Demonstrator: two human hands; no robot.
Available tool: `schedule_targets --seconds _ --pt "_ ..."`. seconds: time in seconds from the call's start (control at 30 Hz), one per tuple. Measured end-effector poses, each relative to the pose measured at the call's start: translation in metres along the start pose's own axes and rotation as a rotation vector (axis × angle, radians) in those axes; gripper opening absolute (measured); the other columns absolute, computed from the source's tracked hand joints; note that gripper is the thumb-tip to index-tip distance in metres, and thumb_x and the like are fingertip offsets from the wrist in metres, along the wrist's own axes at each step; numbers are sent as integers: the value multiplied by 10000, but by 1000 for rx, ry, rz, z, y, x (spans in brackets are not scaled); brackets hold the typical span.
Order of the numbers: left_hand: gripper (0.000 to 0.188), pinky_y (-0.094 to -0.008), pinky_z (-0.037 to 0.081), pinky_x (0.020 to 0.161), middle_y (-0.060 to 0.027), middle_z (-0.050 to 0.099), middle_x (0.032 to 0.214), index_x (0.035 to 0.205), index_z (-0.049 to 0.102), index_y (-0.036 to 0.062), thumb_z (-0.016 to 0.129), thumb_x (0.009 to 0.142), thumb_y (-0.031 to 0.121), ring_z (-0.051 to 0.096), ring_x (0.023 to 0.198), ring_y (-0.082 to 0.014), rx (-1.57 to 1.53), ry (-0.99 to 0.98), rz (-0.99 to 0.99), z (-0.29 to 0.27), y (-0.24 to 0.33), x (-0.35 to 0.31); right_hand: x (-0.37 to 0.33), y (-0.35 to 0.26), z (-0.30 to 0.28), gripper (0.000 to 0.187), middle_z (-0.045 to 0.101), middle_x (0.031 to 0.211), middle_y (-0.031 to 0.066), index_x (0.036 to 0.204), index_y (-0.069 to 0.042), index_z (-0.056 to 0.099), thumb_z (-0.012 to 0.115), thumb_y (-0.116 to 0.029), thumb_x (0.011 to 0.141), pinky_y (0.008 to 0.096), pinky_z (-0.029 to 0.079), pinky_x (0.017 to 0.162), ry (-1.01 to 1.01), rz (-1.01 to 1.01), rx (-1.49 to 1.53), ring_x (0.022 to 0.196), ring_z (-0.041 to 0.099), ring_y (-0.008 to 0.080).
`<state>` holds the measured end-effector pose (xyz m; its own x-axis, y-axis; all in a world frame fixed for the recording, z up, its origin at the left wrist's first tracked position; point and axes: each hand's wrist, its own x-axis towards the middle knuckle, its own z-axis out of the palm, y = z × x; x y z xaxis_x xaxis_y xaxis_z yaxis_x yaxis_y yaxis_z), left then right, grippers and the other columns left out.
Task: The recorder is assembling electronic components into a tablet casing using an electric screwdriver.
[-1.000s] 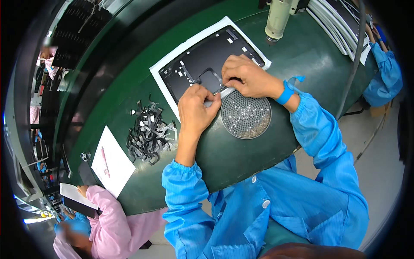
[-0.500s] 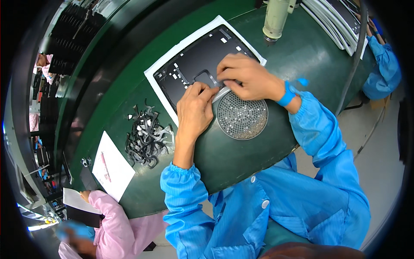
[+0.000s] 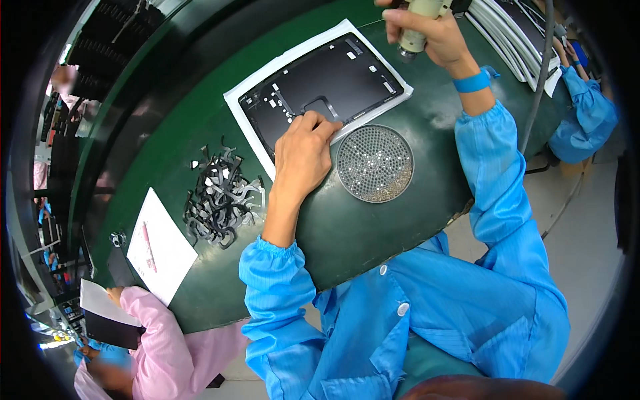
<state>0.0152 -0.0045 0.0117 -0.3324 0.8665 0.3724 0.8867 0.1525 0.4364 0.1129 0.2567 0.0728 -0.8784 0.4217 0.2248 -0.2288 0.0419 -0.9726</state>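
A black device panel (image 3: 333, 77) with small white pieces on it lies on a white padded sheet (image 3: 373, 115). My left hand (image 3: 303, 153) presses its closed fingertips at the panel's near edge, beside a dark angular bracket (image 3: 327, 102); whatever is under the fingertips is hidden. Past the panel's right corner, my right hand (image 3: 441, 37) is wrapped round a cream-coloured electric screwdriver (image 3: 413, 41), which points down over the table. A round perforated dish (image 3: 375, 160) with many tiny shiny screws sits just right of my left hand.
Left of my forearm lies a heap of black and grey flex strips (image 3: 223, 193). Beyond it are a white paper (image 3: 167, 267) and a pink pen-like item (image 3: 148, 247). A person's pink sleeve (image 3: 160, 327) is at lower left, another's blue sleeve (image 3: 587, 110) near stacked white-edged sheets (image 3: 510, 50).
My right hand has left the panel's near edge, moved up and right, and taken hold of the screwdriver. My left hand stays at the panel edge.
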Motion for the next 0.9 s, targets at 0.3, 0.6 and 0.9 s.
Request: schedule_targets --seconds 0.3,0.6,0.9 --pt "189 -365 454 637 -46 550 817 907 670 85 585 744 42 558 781 -245 -23 -34 13 -4 4 -3 -46 -10 85 766 590 758 110 1167 26 505 433 -653 820 278 437 528 -487 -188 383 617 540 143" --pt "202 -369 452 629 -44 539 809 912 669 96 590 734 45 554 771 -244 -58 -10 4 -2 1 -4 -53 -18 100 826 587 812 130 1180 33 466 428 -694 791 300 455 650 -282 -116 524 655 519 143" --pt "125 -388 463 604 -31 527 785 832 647 79 616 712 64 553 754 -232 -24 23 13 -2 2 -5 -60 2 125 332 610 638 56 1003 53 547 723 -28 733 209 483 514 -16 -175 107 568 599 98"
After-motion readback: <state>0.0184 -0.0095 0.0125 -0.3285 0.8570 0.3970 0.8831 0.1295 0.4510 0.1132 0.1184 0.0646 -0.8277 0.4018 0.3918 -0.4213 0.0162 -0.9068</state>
